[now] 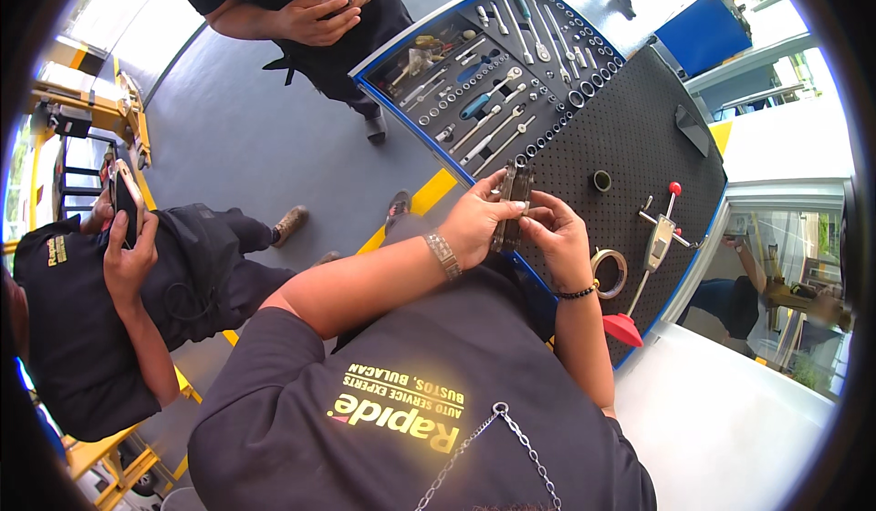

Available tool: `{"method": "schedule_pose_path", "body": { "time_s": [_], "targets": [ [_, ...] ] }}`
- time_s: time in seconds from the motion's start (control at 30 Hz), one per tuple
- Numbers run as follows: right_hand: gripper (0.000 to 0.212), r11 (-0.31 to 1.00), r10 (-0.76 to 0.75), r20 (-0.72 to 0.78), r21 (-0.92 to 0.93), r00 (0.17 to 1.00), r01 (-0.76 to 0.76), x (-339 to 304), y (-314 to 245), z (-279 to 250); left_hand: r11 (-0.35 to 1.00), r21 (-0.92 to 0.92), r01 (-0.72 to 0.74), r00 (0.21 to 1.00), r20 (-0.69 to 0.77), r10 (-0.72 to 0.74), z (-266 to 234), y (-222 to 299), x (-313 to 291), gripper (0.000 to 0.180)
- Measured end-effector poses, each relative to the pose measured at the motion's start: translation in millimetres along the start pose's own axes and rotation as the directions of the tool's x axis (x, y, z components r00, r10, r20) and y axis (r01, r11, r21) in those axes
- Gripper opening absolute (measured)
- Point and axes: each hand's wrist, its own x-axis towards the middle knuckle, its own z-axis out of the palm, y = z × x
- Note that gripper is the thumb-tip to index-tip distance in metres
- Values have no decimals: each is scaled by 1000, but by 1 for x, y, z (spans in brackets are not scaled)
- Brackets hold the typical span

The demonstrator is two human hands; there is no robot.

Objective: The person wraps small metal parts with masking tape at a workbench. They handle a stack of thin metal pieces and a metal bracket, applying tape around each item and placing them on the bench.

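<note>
In front of my chest, at the near edge of the black perforated worktop [566, 169], both hands are closed on a dark, worn metal part [516, 192]. It looks like narrow flat pieces stacked side by side and stands roughly upright; its exact kind I cannot make out. My left hand [474, 224] grips it from the left, thumb across its face. From the right, the thumb and fingers of my right hand [558, 233] pinch its edge. A metal ring [609, 274] lies just beyond my right wrist, and a short dark metal sleeve [601, 181] is farther back.
A tool tray [474, 73] with sockets, ratchets and wrenches fills the worktop's far left. Toward the right lies a hand tool with a red knob and red cup [659, 242]. One person [315, 23] stands across from me; another [128, 265] at left holds a phone [126, 196].
</note>
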Motion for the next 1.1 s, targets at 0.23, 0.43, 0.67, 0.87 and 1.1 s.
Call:
{"method": "schedule_pose_path", "body": {
  "time_s": [0.23, 0.43, 0.67, 0.87, 1.1],
  "targets": [
    [49, 997, 26, 0, 67, 1000, -26, -4, -3, -4, 1000, 15, -7, 1000, 8, 7, 2, -2, 3, 70],
    [48, 998, -9, -5, 67, 1000, 9, -9, 1, -6, 998, 69, 4, 1000, -19, -3, 9, -4, -3, 64],
    [46, 992, -42, -2, 120, 999, 42, -16, 2, -4, 995, 97, -14, 999, 35, 11, 6, -6, -5, 65],
    [47, 997, -58, -5, 42, 998, 58, -25, 1, -7, 991, 134, -4, 998, 57, -4, 13, -6, -11, 69],
    [48, 989, -147, -57, 3, 987, 148, -39, -6, -4, 972, 214, -99, 992, 103, 78, 17, -12, -14, 74]
  ]
}}
